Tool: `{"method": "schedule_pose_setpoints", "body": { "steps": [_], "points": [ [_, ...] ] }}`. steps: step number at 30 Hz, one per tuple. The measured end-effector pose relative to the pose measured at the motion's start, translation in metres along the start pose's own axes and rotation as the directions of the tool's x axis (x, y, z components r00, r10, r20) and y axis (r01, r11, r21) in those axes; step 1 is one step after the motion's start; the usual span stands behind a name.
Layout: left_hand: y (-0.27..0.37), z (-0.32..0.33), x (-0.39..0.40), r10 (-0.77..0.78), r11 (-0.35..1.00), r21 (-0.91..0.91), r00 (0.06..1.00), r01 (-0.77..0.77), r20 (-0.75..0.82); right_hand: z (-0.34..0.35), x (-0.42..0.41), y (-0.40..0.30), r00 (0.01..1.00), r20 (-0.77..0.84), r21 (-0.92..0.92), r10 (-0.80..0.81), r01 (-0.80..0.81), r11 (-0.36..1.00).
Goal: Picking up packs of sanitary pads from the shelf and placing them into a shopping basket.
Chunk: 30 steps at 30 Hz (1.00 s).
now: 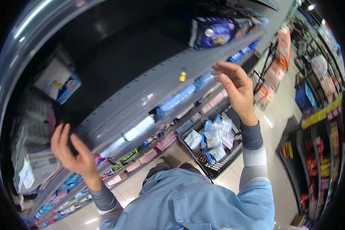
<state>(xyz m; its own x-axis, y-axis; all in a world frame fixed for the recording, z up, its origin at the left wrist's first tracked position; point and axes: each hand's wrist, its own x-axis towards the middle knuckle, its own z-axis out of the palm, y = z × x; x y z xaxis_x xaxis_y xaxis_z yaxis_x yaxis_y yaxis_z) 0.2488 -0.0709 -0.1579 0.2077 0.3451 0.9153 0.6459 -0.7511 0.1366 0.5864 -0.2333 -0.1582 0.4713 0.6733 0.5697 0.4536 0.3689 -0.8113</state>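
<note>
My left hand (72, 153) is raised at the lower left, fingers apart and holding nothing, near large plastic-wrapped packs (41, 169) at the shelf's left end. In front of a dark store shelf (126, 66), my right hand (235, 89) hangs over the front edge at right, fingers curled apart with nothing in them. A white and blue packet (59, 82) stands towards the left of the shelf, and a dark purple packet (212, 33) lies at its right end. Below my right hand, a black plastic basket (191, 152) holds several white and blue packets (212, 139).
Lower shelves carry many small packages, among them pink boxes (148, 156). A wire rack (263, 74) with pink and orange packs stands beyond my right hand. Further right are more stocked shelves (300, 149) and a tiled floor (266, 123). A person (298, 28) is faintly visible far off.
</note>
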Motion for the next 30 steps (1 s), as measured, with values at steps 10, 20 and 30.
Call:
{"method": "schedule_pose_setpoints", "body": {
  "steps": [10, 20, 30],
  "points": [
    [-0.001, 0.021, -0.001, 0.084, 0.978, 0.190, 0.996, -0.089, 0.037, -0.053, -0.264, 0.232, 0.659, -0.135, -0.560, 0.740, -0.667, 0.491],
    [-0.002, 0.020, 0.001, 0.078, 0.977, 0.191, 0.992, -0.097, 0.104, 0.021, -0.284, 0.261, 0.798, 0.004, -0.934, 0.602, -0.212, 0.287],
    [-0.002, 0.025, 0.000, 0.132, 0.960, 0.237, 0.988, -0.147, 0.077, -0.108, -0.308, 0.267, 0.274, -0.232, -0.455, 0.933, -0.879, 0.145]
  ]
}}
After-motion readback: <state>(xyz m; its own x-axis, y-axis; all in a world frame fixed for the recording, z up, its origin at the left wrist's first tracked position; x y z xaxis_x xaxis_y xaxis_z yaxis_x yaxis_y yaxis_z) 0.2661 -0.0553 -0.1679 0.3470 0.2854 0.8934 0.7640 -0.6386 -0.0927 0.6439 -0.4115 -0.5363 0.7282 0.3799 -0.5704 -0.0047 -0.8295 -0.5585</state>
